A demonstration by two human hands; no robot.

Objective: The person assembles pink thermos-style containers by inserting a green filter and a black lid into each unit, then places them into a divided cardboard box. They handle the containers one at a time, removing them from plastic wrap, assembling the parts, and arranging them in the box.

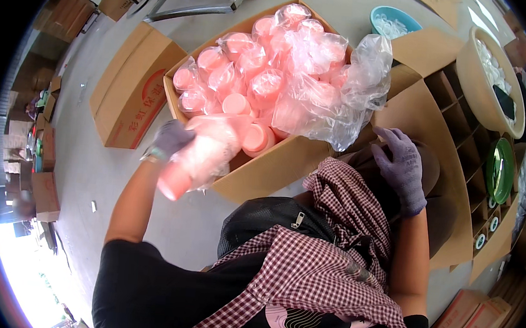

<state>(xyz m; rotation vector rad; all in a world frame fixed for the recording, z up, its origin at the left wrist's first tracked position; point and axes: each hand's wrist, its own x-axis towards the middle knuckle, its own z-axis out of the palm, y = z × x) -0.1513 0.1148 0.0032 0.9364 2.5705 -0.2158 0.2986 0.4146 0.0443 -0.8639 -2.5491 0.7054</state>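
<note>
My left hand [172, 140], in a grey glove and smeared by motion, is closed on a pink bottle [175, 179] partly wrapped in clear plastic. It is tilted over the near left edge of an open cardboard box [275, 168]. Several more pink bottles [236, 104], most in clear bags, fill that box. Loose clear plastic bags [321, 110] lie over its right side. My right hand [402, 167], also gloved, is held above my knee with fingers spread and nothing in it, right of the bags.
At right stands a divided carton [469, 142] with a green bowl [500, 170] on it. A cream basin [465, 59] of white parts sits beyond. A blue basin [416, 23] is at the back, a metal trolley frame [194, 14] at far left. A closed carton [122, 87] flanks the box.
</note>
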